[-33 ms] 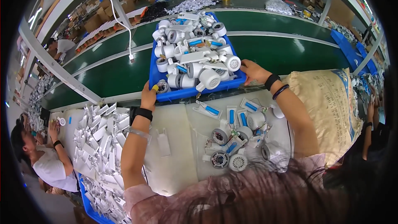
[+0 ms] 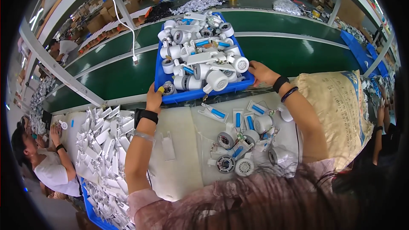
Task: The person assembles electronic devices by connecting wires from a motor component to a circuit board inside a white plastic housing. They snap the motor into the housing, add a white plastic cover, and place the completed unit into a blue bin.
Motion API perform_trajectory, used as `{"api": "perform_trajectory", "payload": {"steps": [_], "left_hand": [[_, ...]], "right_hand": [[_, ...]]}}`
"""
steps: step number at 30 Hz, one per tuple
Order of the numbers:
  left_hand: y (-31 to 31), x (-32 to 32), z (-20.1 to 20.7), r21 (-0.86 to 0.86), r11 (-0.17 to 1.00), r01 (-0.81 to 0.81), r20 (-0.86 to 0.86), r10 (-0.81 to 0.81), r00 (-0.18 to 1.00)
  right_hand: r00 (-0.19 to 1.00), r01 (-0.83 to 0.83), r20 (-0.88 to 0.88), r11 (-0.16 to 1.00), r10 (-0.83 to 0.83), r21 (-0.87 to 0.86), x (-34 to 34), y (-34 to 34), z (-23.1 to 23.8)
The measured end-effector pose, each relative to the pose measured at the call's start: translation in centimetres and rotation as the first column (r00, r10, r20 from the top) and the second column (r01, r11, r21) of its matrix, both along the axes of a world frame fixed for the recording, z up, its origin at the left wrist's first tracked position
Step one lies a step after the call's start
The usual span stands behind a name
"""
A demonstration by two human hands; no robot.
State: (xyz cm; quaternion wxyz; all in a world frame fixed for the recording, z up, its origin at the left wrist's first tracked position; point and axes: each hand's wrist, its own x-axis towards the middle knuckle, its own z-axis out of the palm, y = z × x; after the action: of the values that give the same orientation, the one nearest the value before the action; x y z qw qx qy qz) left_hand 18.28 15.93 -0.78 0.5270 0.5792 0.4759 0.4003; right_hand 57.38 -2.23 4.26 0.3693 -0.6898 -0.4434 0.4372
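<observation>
A blue plastic bin (image 2: 183, 98) heaped with white handheld fan units (image 2: 217, 81) rests at the green belt's near edge. Its near left corner is gripped by my left hand (image 2: 154, 99), with the fingers partly hidden behind the rim. My right hand (image 2: 264, 73) is closed on the near right corner; its fingertips are hidden too. Several part-built fans (image 2: 244, 166), with round grilles, wires and blue battery cells (image 2: 219, 113), lie on the pale worktop between my forearms. One flat white casing piece (image 2: 168, 147) lies beside my left forearm.
White plastic casings (image 2: 104, 140) pile up left of my left arm, with more in a blue bin (image 2: 91, 208) below. A large tan sack (image 2: 330, 106) stands by my right arm. A white cable (image 2: 134, 42) hangs above the green belt (image 2: 294, 53). A co-worker (image 2: 49, 166) sits at left.
The blue bin and its fans have shifted very slightly to the right, with both my hands still on it. The worktop pieces look unmoved.
</observation>
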Motion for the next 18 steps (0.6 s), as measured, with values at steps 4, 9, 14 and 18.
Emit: {"api": "perform_trajectory", "payload": {"steps": [4, 9, 14, 18], "left_hand": [[0.2, 2.3, -0.2, -0.036, 0.999, 0.018, 0.017, -0.017, 1.000], [0.4, 6.8, -1.1, -0.032, 0.994, 0.109, 0.151, -0.103, 0.983], [0.6, 10.5, -1.7, 0.090, 0.983, 0.163, 0.050, -0.168, 0.985], [-3.0, 7.9, -1.2, 0.753, 0.655, -0.054, -0.205, 0.312, 0.928]], "right_hand": [[0.996, 0.005, 0.092, 1.000, -0.005, -0.002, 2.5, -0.8, -0.8], [0.971, 0.080, 0.226, 0.997, -0.074, -0.018, 5.7, -2.1, -1.5], [0.730, 0.158, 0.670, 0.987, -0.136, 0.027, 9.5, -4.1, -2.3], [0.257, 0.279, 0.959, 0.959, -0.123, 0.049, 0.1, -4.0, 2.0]]}}
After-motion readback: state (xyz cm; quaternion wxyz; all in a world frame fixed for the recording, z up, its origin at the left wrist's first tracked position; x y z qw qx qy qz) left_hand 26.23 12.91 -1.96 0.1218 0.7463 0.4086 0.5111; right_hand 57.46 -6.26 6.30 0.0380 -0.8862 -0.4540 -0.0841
